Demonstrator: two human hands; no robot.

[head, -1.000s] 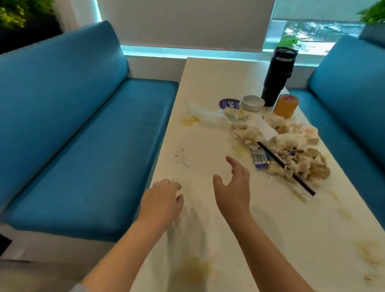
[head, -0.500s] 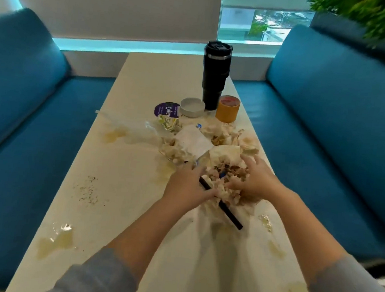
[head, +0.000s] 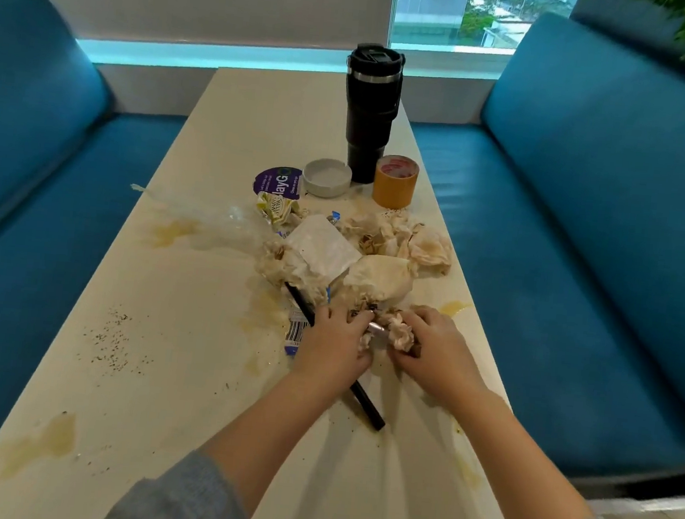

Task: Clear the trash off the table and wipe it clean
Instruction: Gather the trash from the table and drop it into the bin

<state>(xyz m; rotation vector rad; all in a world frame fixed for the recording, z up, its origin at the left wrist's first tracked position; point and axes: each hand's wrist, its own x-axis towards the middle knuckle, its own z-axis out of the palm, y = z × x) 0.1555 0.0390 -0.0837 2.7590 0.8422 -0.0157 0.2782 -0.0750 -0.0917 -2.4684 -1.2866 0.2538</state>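
A heap of stained, crumpled tissues lies in the middle of the white table. My left hand and my right hand are side by side at the heap's near edge, fingers curled round a wad of dirty tissue between them. A black straw runs under my left hand. A barcode wrapper lies just left of that hand. A clear plastic bag, a yellow-green wrapper and a purple lid sit further back.
A black tumbler, an orange tape roll and a white ashtray stand behind the heap. Yellowish spills and dark crumbs mark the table's left side. Blue benches flank the table.
Both hands went from hovering over the bare near part of the table into the tissue heap, then drew closer together round a wad. The camera view swung right.
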